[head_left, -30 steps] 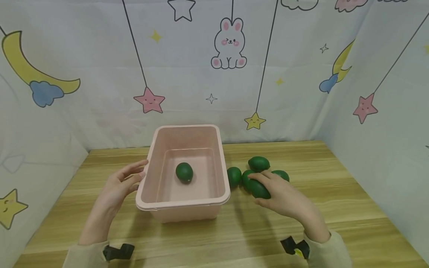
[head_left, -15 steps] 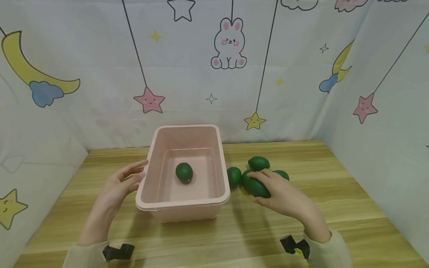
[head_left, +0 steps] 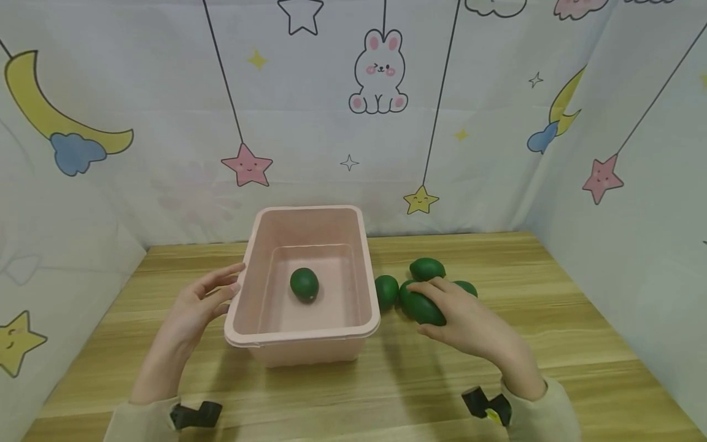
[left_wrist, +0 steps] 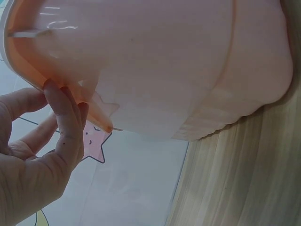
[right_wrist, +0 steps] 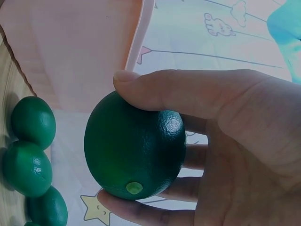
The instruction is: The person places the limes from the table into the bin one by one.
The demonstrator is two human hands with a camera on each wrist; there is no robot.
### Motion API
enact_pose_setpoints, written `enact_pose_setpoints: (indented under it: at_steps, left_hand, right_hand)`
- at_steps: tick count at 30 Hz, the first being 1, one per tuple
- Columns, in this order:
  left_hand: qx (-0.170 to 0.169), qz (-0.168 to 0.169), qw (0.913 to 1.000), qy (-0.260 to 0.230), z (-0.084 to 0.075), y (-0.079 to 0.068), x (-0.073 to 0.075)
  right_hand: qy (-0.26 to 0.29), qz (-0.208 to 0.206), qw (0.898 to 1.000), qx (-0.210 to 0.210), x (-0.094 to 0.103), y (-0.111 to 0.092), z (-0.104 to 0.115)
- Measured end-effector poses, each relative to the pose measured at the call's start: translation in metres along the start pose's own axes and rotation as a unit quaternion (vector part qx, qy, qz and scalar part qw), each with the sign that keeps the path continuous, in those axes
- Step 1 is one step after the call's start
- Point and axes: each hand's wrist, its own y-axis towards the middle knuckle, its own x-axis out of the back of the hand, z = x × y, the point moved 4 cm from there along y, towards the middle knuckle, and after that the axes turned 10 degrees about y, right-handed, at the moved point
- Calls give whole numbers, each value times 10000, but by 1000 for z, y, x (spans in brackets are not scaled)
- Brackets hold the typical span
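Observation:
A pink plastic bin (head_left: 309, 353) stands on the table with one green lime (head_left: 304, 285) lying on its floor. At the bin's left side my left hand (head_left: 190, 307) pinches the rim between thumb and fingers; the left wrist view shows these fingers (left_wrist: 70, 127) at the rim's edge. My right hand (head_left: 469, 316) grips a lime (right_wrist: 134, 146), its thumb on one side and its fingers round the other. Several more limes lie close by, among them one beside the bin (head_left: 386, 291) and one behind the hand (head_left: 427, 269). My right hand partly covers another lime (head_left: 466, 288).
The wooden table (head_left: 331, 405) runs back to a white cloth backdrop (head_left: 309, 123) printed with stars, moons and a rabbit. Cloth also hangs along both sides. Black straps (head_left: 196, 415) sit at both cuffs.
My right hand and the lime in it have shifted very slightly left and up, over the lime beside it. The left hand and the bin hold still.

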Motion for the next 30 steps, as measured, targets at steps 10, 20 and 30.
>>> enact_pose_setpoints:
  at_steps: [10, 20, 30]
  left_hand:
    - [36, -25, 10000, -26, 0, 0, 0]
    - [102, -25, 9998, 151, 0, 0, 1]
    - [95, -48, 9999, 19, 0, 0, 0]
  right_hand:
    - [-21, -15, 10000, 80, 0, 1, 1]
    - [-46, -18, 9999, 114, 1, 2, 4]
    - [-71, -35, 9999, 114, 4, 3, 6]
